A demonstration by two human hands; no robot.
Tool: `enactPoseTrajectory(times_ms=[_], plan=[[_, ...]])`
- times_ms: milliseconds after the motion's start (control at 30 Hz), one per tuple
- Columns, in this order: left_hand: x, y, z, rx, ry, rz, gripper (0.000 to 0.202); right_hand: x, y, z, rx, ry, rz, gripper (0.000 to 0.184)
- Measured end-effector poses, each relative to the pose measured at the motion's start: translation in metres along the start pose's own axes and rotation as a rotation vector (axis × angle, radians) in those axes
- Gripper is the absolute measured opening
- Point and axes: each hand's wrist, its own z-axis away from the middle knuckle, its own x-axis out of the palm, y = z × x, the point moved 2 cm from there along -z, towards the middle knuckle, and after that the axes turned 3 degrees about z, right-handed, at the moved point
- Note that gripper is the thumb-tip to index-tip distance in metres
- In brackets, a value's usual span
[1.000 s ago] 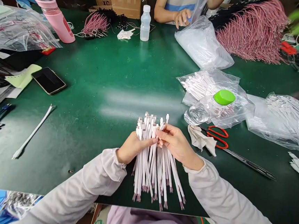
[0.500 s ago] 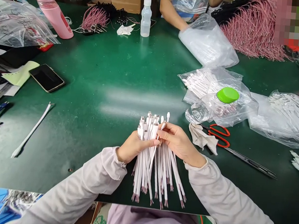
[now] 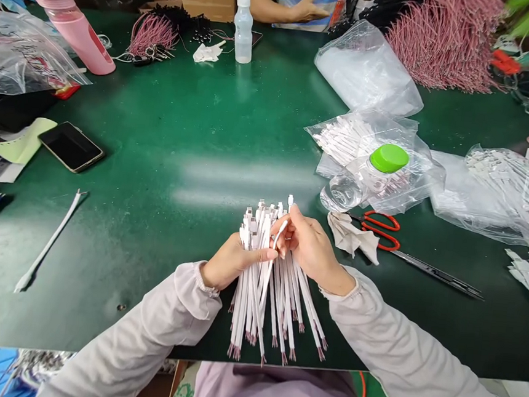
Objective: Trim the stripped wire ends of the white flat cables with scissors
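Note:
My left hand (image 3: 235, 261) wraps around a thick bundle of flat white cables (image 3: 255, 303) held upright, with small connectors at the top and frayed pink wire ends at the bottom. My right hand (image 3: 309, 245) is at the bundle's upper right. Its thumb and fingers pinch one white cable (image 3: 280, 232), which is partly drawn out of the bundle. A single loose white cable (image 3: 50, 241) lies on the green work mat (image 3: 160, 121) to the left.
Red-handled scissors (image 3: 379, 230) and a crumpled cloth (image 3: 351, 237) lie right of my hands. Plastic bags of white cables (image 3: 357, 139) and a green-capped bottle (image 3: 363, 176) are behind them. A phone (image 3: 71, 146) lies left. A co-worker (image 3: 304, 4) sits opposite, beside pink wire bundles (image 3: 444, 44).
My right hand has lifted a single cable slightly out of the bundle. The view has shifted, moving the table items left and up. The co-worker's hand has left the bag and risen to chest height.

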Motion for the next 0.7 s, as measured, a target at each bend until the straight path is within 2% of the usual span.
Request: enactPoseTrajectory(times_ms=[267,400,533,700], plan=[[-0.0012,-0.0025,-0.0007,-0.03,0.036,0.056,0.024,-0.0044,0.0071,-0.0018,0.003,-0.076,-0.095,0.048],[-0.0014,-0.0028,-0.0003,-0.048,0.038,0.091,0.023,-0.0033,0.0038,-0.0007,0.012,-0.1,-0.073,0.034],[-0.0023,-0.0041,0.0004,-0.067,0.099,0.141,0.026,-0.0027,0.0014,-0.0005,0.013,-0.138,0.0,0.02],[-0.0037,-0.0066,0.0002,-0.086,0.144,0.178,0.029,-0.0035,0.0054,-0.0018,0.013,-0.197,0.053,0.023]])
